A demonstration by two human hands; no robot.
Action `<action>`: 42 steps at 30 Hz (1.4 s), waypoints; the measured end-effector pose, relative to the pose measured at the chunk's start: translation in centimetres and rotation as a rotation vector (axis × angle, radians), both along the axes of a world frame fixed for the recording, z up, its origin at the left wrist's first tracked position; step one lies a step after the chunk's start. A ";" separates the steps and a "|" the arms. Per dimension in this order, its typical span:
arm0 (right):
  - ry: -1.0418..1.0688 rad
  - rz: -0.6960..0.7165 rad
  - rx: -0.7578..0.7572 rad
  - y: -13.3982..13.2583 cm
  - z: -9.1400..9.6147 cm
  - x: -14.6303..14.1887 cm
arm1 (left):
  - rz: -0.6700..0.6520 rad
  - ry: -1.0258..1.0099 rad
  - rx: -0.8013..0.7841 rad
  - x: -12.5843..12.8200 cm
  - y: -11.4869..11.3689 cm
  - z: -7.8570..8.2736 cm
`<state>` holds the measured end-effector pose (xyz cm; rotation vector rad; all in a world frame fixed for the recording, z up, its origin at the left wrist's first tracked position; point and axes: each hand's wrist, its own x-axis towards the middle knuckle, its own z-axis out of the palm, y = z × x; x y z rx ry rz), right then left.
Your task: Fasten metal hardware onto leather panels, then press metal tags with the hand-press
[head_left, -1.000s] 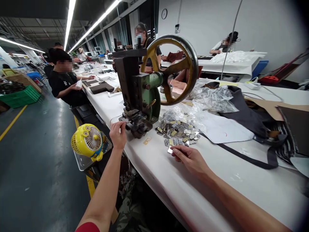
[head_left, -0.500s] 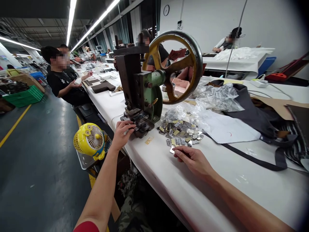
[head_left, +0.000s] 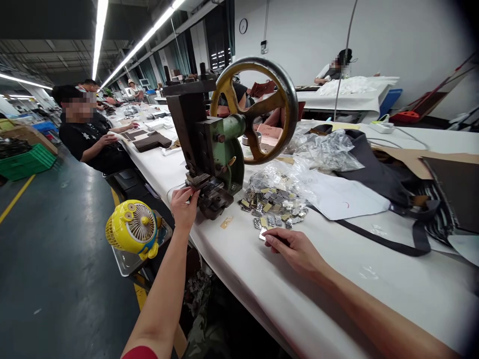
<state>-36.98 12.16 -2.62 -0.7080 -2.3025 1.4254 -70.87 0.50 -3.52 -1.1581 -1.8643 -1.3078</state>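
Observation:
My left hand [head_left: 184,207] is at the jaws of a hand press [head_left: 204,137], thumb and forefinger pinched together by the lower die [head_left: 213,197]. Whatever lies between those fingertips is hidden. The press has a green and dark metal body and a large yellow-spoked handwheel [head_left: 290,99]. My right hand [head_left: 295,247] rests low over the white table, its fingers closed on the edge of a small shiny metal plate [head_left: 262,234]. Just beyond it lies a heap of small silver and yellowish metal plates [head_left: 271,202], partly under clear plastic.
A yellow fan [head_left: 138,227] sits on a metal tray left of the table edge. White paper [head_left: 342,197], dark fabric with a strap [head_left: 389,244] and plastic bags [head_left: 329,149] cover the right side. A co-worker [head_left: 86,132] sits farther along the table.
My left hand has drawn its fingers into a tighter pinch, higher at the die; the bit of metal seen by them before is hidden. My right hand stays at the plate. The view has shifted slightly.

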 end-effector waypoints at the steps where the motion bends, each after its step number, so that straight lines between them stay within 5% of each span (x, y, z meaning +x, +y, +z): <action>1: 0.001 0.004 0.010 0.0 0.0 0.0 | 0.006 -0.014 0.002 0.0 0.1 0.0; 8: 0.006 0.018 0.004 0.1 0.1 0.3 | -0.024 0.055 -0.199 0.1 -0.2 0.2; 17: 0.029 0.025 -0.030 0.2 -0.2 0.3 | -0.209 0.108 -0.360 1.0 -0.9 -2.3; 30: 0.031 0.041 -0.020 0.0 0.2 0.3 | -0.083 0.212 -0.613 0.4 -1.2 2.0; 42: 0.049 0.007 0.017 -0.4 0.6 0.2 | -0.147 0.214 -0.503 -1.4 -1.7 1.2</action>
